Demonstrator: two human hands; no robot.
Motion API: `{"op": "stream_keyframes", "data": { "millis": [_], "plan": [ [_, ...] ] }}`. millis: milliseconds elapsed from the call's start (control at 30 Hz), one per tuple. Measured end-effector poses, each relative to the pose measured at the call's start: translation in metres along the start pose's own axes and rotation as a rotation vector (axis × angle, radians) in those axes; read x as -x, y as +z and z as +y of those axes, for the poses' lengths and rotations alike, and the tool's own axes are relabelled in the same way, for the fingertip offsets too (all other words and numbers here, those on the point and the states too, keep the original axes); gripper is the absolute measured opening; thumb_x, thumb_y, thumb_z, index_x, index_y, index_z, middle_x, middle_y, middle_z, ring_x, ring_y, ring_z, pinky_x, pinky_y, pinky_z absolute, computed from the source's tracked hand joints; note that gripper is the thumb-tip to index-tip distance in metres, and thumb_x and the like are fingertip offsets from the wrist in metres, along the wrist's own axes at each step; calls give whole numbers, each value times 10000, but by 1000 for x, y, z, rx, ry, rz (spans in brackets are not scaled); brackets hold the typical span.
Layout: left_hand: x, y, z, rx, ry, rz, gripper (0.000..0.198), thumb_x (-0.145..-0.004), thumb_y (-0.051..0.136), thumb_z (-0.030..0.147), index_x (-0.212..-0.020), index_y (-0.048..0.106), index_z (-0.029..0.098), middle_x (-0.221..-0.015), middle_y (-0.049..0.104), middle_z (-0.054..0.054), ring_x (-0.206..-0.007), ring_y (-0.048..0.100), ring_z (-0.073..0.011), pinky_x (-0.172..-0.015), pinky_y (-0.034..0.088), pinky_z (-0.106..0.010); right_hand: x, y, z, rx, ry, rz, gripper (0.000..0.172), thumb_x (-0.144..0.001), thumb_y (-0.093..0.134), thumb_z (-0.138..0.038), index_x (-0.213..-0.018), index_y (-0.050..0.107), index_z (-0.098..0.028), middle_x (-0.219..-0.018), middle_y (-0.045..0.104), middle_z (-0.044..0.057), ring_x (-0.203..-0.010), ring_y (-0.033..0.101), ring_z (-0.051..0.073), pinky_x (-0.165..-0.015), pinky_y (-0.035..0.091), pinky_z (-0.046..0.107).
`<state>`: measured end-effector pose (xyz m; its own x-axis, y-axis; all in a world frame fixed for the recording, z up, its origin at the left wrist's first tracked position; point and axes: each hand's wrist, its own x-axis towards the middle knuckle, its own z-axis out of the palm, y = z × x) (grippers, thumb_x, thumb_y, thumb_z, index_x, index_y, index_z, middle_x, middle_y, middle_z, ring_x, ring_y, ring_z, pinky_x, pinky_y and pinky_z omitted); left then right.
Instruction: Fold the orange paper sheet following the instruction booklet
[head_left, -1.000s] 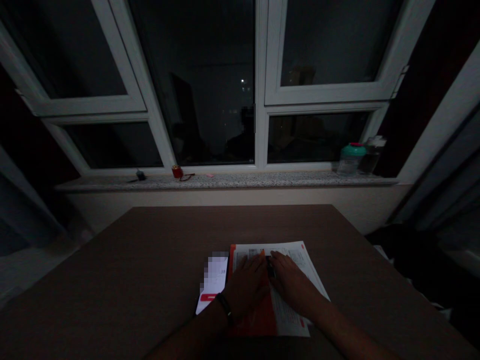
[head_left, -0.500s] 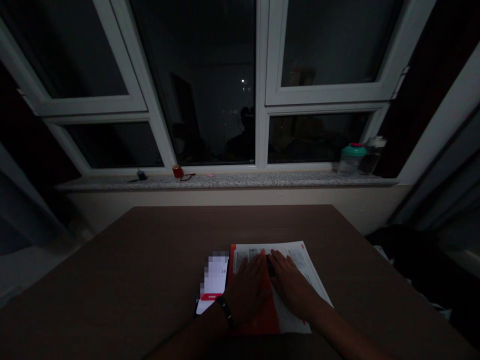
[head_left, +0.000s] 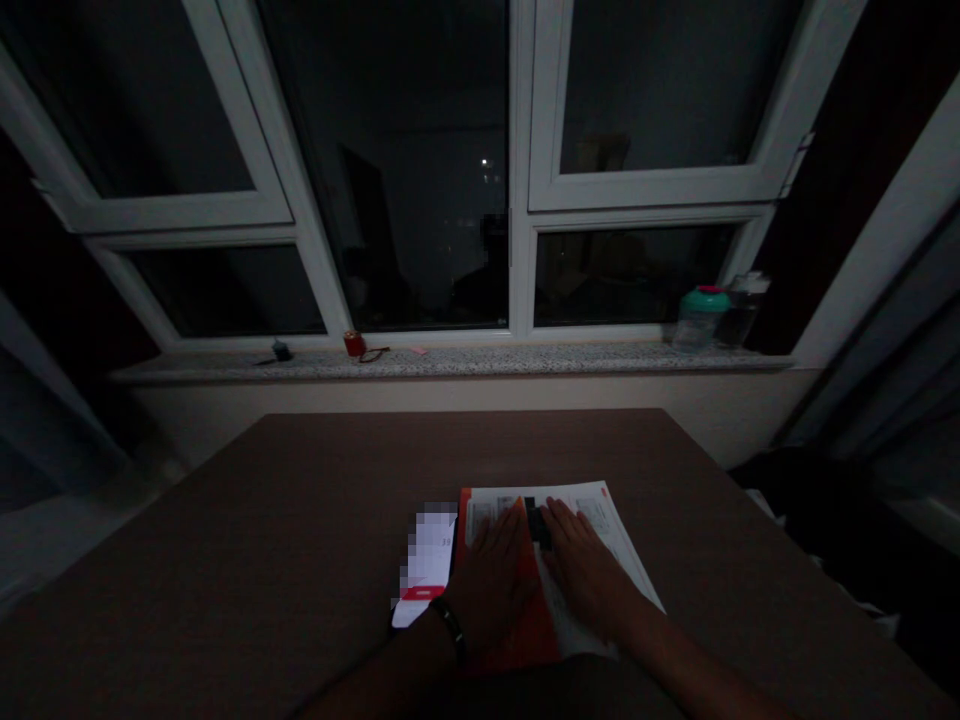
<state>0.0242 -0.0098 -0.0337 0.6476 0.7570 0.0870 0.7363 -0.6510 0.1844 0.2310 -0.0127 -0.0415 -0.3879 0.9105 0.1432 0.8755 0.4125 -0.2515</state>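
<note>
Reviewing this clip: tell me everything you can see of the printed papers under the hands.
The papers are white sheets with small, unreadable print, lying flat and slightly skewed on the brown table. A red-orange sheet shows along their left side and below. The left hand and right hand rest palm down on them, with a small dark object between the hands. A lit phone lies beside their left edge.

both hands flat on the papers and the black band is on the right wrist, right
No, the black band is on the left wrist, not the right, as the head view shows. The rest stands: the left hand and right hand lie flat on the papers.
</note>
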Motion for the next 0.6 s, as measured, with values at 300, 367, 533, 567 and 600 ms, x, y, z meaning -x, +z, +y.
{"op": "stream_keyframes", "data": {
  "millis": [300, 367, 533, 567, 600],
  "plan": [
    [-2, -6, -6, 2, 43, 21, 718, -1022, 452, 379, -1581, 56, 164, -1628, 113, -132, -1499, 95, -263, -1201, 147, -520, -3, -7, -1, -19, 19, 48, 568, -969, 463, -266, -1492, 377, -63, -1585, 298, 194, -1479, 252, 309, -1209, 261, 517],
    [-6, -11, -6, 16, 39, 12, 692, -1017, 467, 370, -1573, 110, 168, -1628, 131, -129, -1497, 120, -263, -1199, 151, -527, -4, -8, -2, -28, 20, 99, 563, -959, 493, -274, -1480, 402, -80, -1570, 339, 194, -1465, 291, 319, -1199, 289, 513],
    [-12, -16, -1, 23, -12, 49, 570, -970, 564, 333, -1476, 363, 167, -1540, 377, -138, -1427, 325, -299, -1184, 232, -524, -3, -8, -3, -26, 14, 129, 526, -968, 500, -312, -1450, 455, -107, -1498, 455, 189, -1402, 396, 328, -1163, 354, 508],
    [-12, -16, 0, 25, -19, 68, 531, -970, 556, 313, -1455, 392, 171, -1512, 419, -138, -1410, 357, -295, -1179, 250, -519, -3, -7, -3, -19, 14, 120, 522, -969, 498, -313, -1446, 460, -103, -1495, 459, 190, -1397, 404, 328, -1163, 353, 506],
    [-11, -14, 1, 27, -9, 75, 521, -974, 542, 300, -1455, 388, 171, -1510, 419, -142, -1412, 356, -290, -1179, 255, -515, -3, -6, -3, -11, 15, 113, 518, -970, 494, -305, -1445, 461, -100, -1497, 458, 190, -1397, 406, 328, -1166, 348, 505]
  ]
}}
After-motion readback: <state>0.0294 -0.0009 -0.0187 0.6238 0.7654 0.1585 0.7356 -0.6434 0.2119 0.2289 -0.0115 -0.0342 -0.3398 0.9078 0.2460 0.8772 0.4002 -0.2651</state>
